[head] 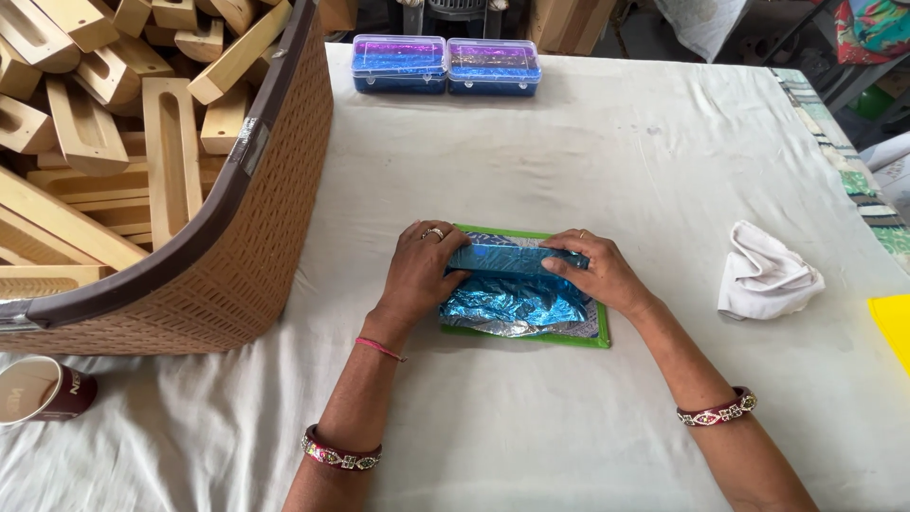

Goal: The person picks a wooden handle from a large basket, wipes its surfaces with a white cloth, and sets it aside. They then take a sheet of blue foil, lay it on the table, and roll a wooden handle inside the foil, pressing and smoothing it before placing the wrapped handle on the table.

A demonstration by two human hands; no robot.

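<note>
Bangled forearms reach up the white cloth. Left of them sit a paper cup (38, 389) and a woven basket (237, 256) of slotted wooden blocks. Left hand (422, 270) and right hand (592, 270) press flat, fingers closed, on a small box (502, 256) atop crinkly blue foil (512, 305) on a green board (569, 338); wrapping seems underway, and folding calls for firm, even pressure. Rightward lies a crumpled rag (763, 273).

Crinkled, glossy blue foil (512, 301) shines at the frame's centre, lying on a smooth green board (531, 334). Matt, wrinkled white cloth (588, 142) covers the desk. At the upper left, a woven plastic basket (265, 237) holds pale, smooth-sanded wooden blocks (171, 142). Two clear, glossy plastic boxes (445, 64) sit at the top.
</note>
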